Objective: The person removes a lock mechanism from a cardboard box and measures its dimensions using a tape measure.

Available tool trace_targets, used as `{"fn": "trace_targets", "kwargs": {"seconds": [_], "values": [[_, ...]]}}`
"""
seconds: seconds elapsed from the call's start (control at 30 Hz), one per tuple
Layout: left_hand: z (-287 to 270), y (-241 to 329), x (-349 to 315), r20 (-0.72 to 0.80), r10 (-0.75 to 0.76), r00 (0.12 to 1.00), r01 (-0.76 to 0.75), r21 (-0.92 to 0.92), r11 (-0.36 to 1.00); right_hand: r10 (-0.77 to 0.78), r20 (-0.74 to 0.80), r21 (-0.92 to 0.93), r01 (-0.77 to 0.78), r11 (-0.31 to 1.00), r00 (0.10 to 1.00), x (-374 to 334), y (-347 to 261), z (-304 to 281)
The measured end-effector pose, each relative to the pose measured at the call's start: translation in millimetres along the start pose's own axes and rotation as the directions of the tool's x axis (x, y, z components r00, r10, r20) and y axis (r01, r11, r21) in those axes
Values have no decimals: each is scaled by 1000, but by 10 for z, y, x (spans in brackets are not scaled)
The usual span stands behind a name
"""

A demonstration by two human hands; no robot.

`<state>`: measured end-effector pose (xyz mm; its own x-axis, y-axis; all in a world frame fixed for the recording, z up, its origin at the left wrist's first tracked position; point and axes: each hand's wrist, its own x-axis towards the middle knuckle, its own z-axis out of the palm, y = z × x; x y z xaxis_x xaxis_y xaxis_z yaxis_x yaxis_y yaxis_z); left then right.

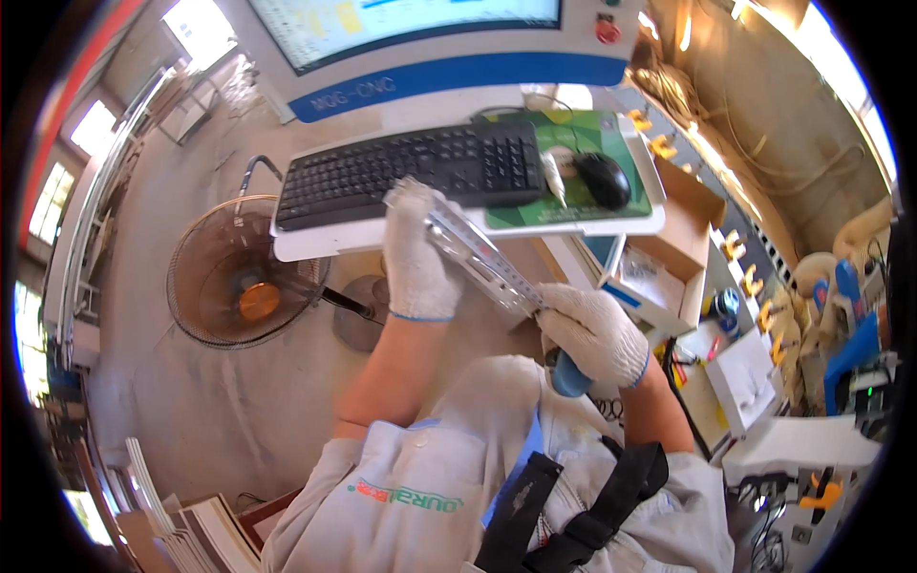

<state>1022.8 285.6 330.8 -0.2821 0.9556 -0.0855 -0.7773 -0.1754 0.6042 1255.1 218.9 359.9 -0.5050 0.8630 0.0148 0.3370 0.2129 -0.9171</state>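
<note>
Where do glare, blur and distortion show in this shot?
Head view: upper-left window blown out white; head view: bright highlights on the clear plastic sleeve held by the left hand and right hand, its fine markings too soft to read; head view: fisheye bends straight edges toward the black rim.

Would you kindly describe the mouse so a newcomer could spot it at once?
Below the large screen is a white tray. On the green pad at its right end lies the mouse: black and rounded, unlike the slim white tube beside it.
</note>
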Motion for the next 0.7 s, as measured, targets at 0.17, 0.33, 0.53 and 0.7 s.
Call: {"fn": "trace_targets", "kwargs": {"seconds": [0.17,0.33,0.53,0.7], "values": [[113,46,-110,63,39,997,-43,70,997,98,49,22,-100,995,994,-48,65,-22],[9,-16,-85,99,67,993,-69,12,998,63,66,22,-64,998,996,-94,101,-13],[-55,-33,-32,51,-3,999,4,-14,1000,80,119,119,-94,988,990,-73,46,-21],[28,31,-80,71,-13,997,16,-40,999,98,127,137,-115,984,987,-47,-43,-8]]}}
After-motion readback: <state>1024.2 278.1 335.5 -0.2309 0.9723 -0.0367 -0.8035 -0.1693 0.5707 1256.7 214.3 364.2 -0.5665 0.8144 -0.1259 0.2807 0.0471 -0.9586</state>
